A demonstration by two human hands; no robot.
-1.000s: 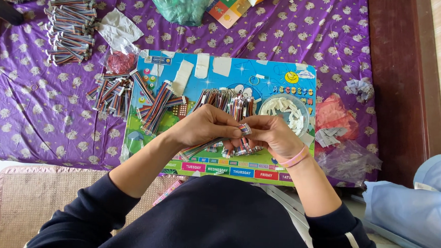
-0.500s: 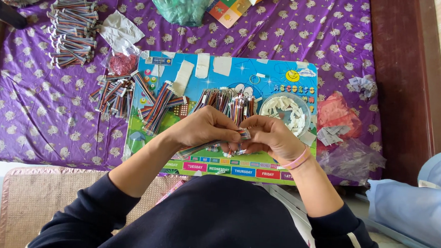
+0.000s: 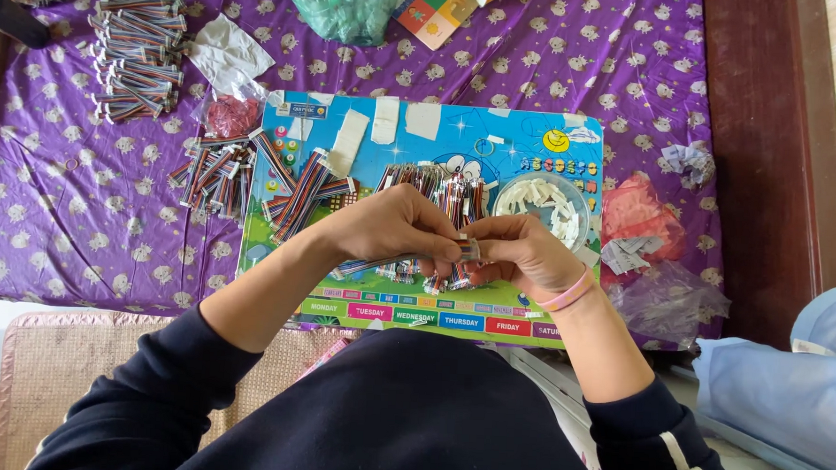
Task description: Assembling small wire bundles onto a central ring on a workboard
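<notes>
Over the blue picture board (image 3: 421, 160), seen from the head camera, both hands meet at its near edge. Left hand (image 3: 390, 226) and right hand (image 3: 522, 256) pinch the same multicoloured ribbon cable (image 3: 379, 263) between closed fingertips; its connector end (image 3: 470, 249) sits between the two thumbs, the tail trailing left under the left hand. Behind the hands on the board lies a loose cable pile (image 3: 434, 184); a clear bowl of white pieces (image 3: 543, 201) stands at the board's right side. Left of the board, on the purple cloth (image 3: 62, 201), lie more cable bundles (image 3: 135, 53).
</notes>
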